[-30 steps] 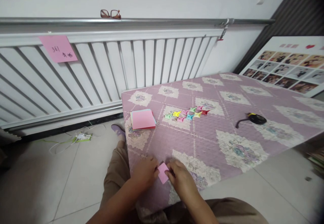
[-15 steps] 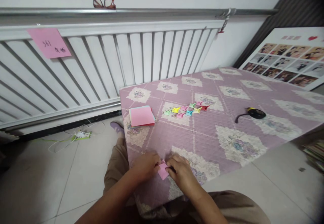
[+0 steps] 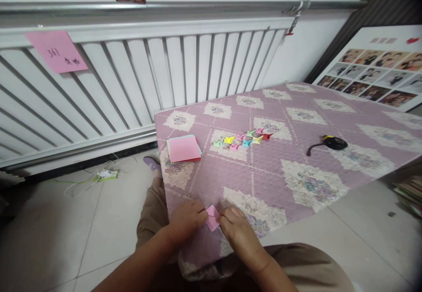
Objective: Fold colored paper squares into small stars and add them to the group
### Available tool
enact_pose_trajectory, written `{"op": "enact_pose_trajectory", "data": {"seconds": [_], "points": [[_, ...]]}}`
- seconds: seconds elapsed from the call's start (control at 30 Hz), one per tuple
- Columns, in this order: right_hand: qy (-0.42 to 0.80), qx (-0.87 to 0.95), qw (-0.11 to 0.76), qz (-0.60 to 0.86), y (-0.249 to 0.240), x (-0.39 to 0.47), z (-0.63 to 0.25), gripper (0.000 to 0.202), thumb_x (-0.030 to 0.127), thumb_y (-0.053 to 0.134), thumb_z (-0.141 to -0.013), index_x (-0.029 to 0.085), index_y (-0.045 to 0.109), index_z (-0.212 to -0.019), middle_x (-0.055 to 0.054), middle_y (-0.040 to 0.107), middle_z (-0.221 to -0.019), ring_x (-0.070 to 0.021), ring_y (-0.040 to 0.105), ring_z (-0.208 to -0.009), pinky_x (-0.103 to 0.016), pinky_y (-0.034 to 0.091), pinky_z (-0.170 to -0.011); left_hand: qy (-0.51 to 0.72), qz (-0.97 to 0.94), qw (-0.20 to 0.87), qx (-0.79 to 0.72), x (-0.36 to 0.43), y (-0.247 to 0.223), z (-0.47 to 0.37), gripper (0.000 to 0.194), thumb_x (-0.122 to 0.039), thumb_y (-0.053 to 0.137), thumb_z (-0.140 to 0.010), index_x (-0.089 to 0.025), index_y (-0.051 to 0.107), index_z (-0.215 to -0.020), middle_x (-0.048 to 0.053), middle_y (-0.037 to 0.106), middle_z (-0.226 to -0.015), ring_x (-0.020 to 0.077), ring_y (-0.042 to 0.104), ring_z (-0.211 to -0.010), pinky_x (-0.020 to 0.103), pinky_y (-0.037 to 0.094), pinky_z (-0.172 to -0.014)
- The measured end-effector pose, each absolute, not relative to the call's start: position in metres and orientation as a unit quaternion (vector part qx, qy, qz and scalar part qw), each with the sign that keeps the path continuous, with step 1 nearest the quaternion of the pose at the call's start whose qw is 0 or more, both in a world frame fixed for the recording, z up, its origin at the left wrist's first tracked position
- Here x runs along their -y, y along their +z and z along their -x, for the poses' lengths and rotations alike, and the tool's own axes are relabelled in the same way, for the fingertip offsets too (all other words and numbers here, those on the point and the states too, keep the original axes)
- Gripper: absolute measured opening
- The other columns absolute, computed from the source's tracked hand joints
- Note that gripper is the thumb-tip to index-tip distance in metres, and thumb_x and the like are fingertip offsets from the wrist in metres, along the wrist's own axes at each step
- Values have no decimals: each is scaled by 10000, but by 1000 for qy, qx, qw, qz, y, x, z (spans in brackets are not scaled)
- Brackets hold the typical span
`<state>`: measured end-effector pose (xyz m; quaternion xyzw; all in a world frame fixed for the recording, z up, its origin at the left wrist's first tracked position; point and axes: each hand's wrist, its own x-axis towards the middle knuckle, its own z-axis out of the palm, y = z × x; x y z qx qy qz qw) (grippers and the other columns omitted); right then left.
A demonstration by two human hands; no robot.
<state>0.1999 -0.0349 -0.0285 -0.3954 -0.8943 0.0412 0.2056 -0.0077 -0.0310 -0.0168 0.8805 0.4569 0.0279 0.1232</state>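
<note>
Folded pink paper (image 3: 212, 218): moved a little since a second ago; it lies flat between the two hands at the near end of the counter (image 3: 211, 177).
Left hand (image 3: 188, 216): fingers bunched up, pinching the paper's left corner.
Right hand (image 3: 238, 228): pinching the right corner, its fingers bent in close.
Crooked crease: this could go wrong, I think, if one hand pulls harder or a corner slips. The soft, bumpy cloth (image 3: 184, 111) under it might also make a weak fold.
Fold line: now it shows across the middle. A second ago the paper's face looked plain, and the right thumb lay over it; now that hand is out at the corner.
Paper pile (image 3: 183, 149): past the left hand, pink on top, other colors peeking out.
Little folded shapes (image 3: 240, 137): two rows beside the pile, green, yellow, pink, blue and red.
Black thing with a strap (image 3: 334, 143): off to the right, maybe a tape measure.
Radiator (image 3: 189, 63): behind the counter, with a pink note (image 3: 57, 52) on it.
Glasses (image 3: 129, 0): up on the pipe (image 3: 198, 6).
</note>
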Motion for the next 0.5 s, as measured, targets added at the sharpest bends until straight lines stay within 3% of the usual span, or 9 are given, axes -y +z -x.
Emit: {"op": "enact_pose_trajectory", "data": {"seconds": [0.2,0.5], "points": [[27,903,198,381,-24,38,-202,139,156,496,-925,206,626,-913,-18,624,-879,-175,522,-835,-315,397,-774,32,-897,77,-434,35,-22,10,194,-179,416,-951,-202,595,-879,32,584,-905,189,506,-822,292,381,-666],[11,909,191,370,-25,39,-202,121,148,523,-910,198,626,-949,-17,649,-884,-176,534,-827,-312,408,-765,20,-903,55,-427,44,-16,9,156,-167,450,-944,-182,596,-891,36,580,-914,194,512,-837,309,395,-675]]}}
